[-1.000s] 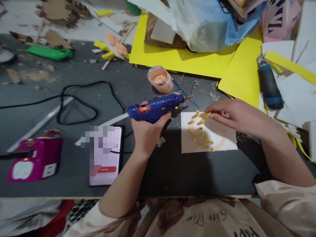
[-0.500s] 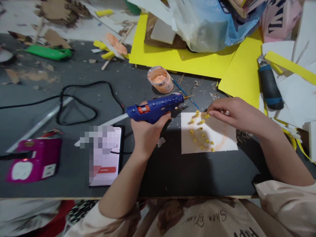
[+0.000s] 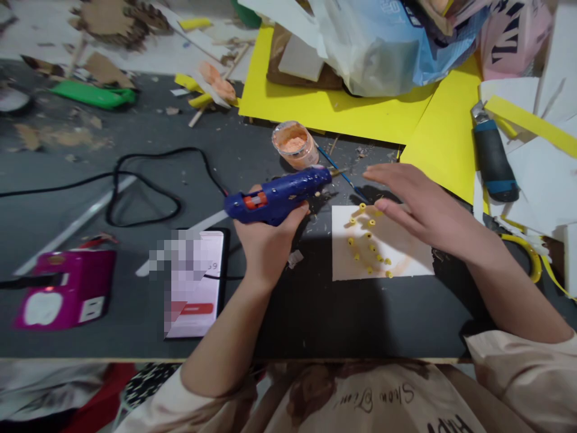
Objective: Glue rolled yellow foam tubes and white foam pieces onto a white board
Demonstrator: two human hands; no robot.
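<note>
My left hand (image 3: 270, 246) is wrapped round the handle of a blue hot glue gun (image 3: 288, 192), its nozzle pointing right. A clear glue stick (image 3: 198, 231) sticks out of the gun's back end. My right hand (image 3: 415, 207) hovers over a white card (image 3: 383, 264), fingers stretched out and thumb apart, holding nothing. Several small yellow rolled tubes (image 3: 369, 235) stand on the card's left part, and a faint orange curved line shows on its right. My right hand covers the card's upper right corner.
Behind the glue gun stands an open jar of orange paint (image 3: 295, 144) beside a thin blue brush (image 3: 340, 170). A phone (image 3: 198, 288) and a magenta box (image 3: 67, 288) lie left. Right are a utility knife (image 3: 493, 156) and yellow-handled scissors (image 3: 534, 258). Yellow sheets (image 3: 324, 111) lie behind.
My right hand has let go of a small yellow tube at the card's top edge, lifted slightly and spread its fingers. The glue gun in my left hand has drawn back a little to the left.
</note>
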